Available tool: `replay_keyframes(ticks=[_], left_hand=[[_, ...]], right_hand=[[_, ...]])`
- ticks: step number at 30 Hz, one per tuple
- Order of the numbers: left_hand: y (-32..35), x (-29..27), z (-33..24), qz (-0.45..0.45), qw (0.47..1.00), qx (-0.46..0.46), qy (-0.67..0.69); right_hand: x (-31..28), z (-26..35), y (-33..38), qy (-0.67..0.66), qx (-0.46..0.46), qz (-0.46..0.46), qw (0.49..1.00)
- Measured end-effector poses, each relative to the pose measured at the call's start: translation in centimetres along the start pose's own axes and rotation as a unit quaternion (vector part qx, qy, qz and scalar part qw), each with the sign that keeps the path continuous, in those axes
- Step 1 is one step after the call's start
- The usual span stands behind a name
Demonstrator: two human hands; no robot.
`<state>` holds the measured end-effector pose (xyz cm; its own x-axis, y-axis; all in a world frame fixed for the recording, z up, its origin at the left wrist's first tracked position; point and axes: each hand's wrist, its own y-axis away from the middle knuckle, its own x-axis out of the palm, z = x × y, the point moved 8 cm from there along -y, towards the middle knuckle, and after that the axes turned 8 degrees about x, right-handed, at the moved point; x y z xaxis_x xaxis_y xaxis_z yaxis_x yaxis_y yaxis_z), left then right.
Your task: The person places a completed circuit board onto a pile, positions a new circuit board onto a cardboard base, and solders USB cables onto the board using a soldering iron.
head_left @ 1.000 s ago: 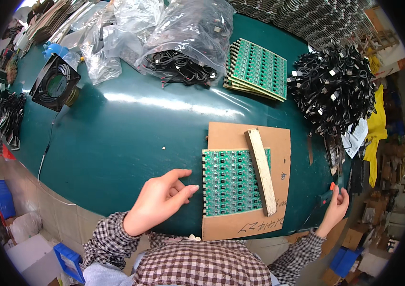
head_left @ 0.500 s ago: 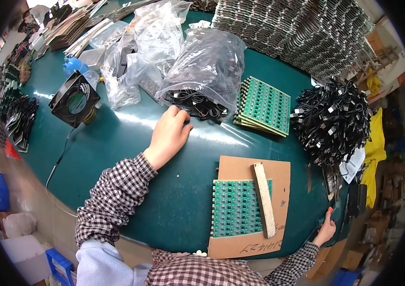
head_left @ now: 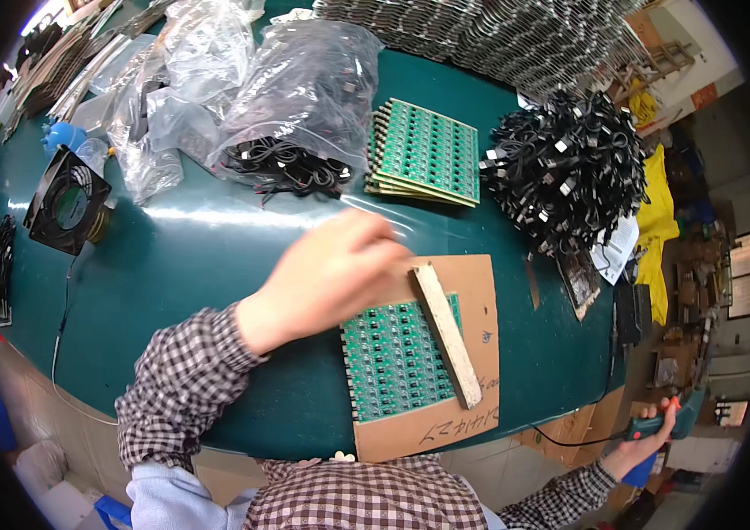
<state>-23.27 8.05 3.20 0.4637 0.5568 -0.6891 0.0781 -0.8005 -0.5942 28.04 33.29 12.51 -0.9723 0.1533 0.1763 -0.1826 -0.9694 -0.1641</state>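
My left hand (head_left: 331, 274) hovers over the far edge of a green circuit board panel (head_left: 384, 362), its fingers blurred by motion and partly curled. Whether anything is between them cannot be made out. The panel lies on a brown cardboard sheet (head_left: 476, 309), and a pale wooden bar (head_left: 447, 336) rests aslant across its right part. Out past the table's right edge, my right hand (head_left: 644, 442) is wrapped round a dark green corded tool (head_left: 682, 422) with an orange part; a black cord trails from it toward the table.
At the back stand plastic bags (head_left: 304, 88) with black cables, a stack of green panels (head_left: 432, 155) and a big bundle of USB cables (head_left: 569, 172). Metal strips (head_left: 498, 35) are piled behind. A black fan (head_left: 67, 201) stands at left, its cord running off the table.
My left hand has moved from near the bagged cables toward the panel on the cardboard. My right hand has swung outward to the right with the green tool. The whole view has shifted.
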Motion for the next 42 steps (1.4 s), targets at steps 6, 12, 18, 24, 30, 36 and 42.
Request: replay_keyframes(ticks=[6, 12, 18, 24, 30, 36, 42], left_hand=[[-3.6, 7.7, -0.2, 0.251, 0.941, 0.093, 0.209], [-6.2, 7.3, -2.2, 0.287, 0.926, 0.138, 0.201], [-8.4, 9.6, -1.7, 0.292, 0.92, 0.157, 0.208], [-7.7, 11.2, -0.1, 0.28, 0.91, 0.127, 0.278], [-5.8, 6.9, -2.4, 0.141, 0.988, -0.006, 0.058], [9.3, 1.1, -3.7, -0.1, 0.884, -0.453, 0.05], [12.4, 5.1, -3.8, -0.124, 0.786, -0.522, 0.307]], right_hand=[[3.2, -14.1, 4.1, -0.158, 0.236, 0.069, 0.956], [2.5, -19.6, 4.9, -0.254, 0.277, 0.116, 0.919], [2.9, -21.0, 5.2, -0.289, 0.266, 0.165, 0.905], [2.8, -21.2, 5.2, -0.303, 0.253, 0.183, 0.9], [2.1, -19.5, 5.7, -0.22, 0.234, 0.129, 0.938], [4.5, -20.9, 3.8, -0.074, 0.342, 0.026, 0.936], [6.1, -21.9, 0.0, 0.056, 0.341, 0.052, 0.937]])
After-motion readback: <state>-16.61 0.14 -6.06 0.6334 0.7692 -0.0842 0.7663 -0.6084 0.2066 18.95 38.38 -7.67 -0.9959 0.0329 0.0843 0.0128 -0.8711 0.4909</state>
